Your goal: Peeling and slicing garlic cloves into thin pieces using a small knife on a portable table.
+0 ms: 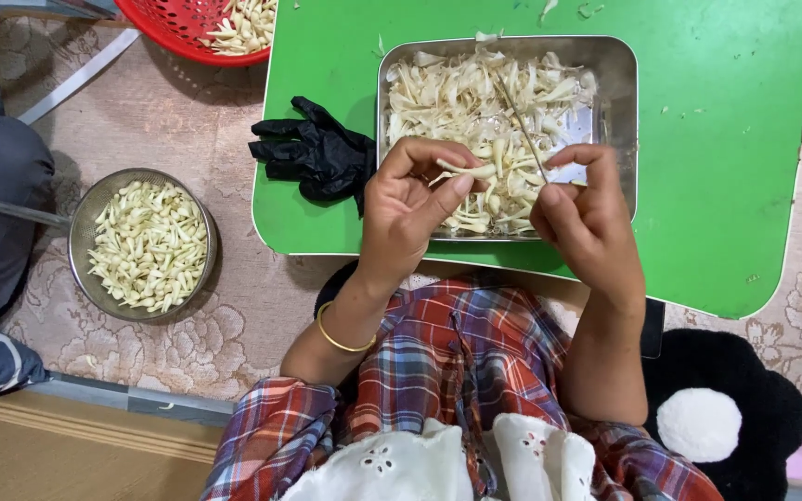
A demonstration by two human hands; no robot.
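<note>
Head view shows the left hand point(407, 206) pinching a pale flower bud point(472, 171) lying crosswise, tip toward the right hand point(579, 210), which pinches a thin stick point(520, 122) slanting up-left over the steel tray point(620, 121), just beside the bud.

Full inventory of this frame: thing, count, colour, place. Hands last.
table: one, green, centre
metal tray: one, silver, on table, holds pale buds
black glove: one, table's left edge
metal bowl: one, silver, on floor left, holds pale buds
red basket: one, top left, holds buds
patterned mat: beige, under everything
black cushion: one, white pom, bottom right
bangle: one, gold, left wrist
left hand: pinches one pale bud over tray
right hand: holds thin stick
</note>
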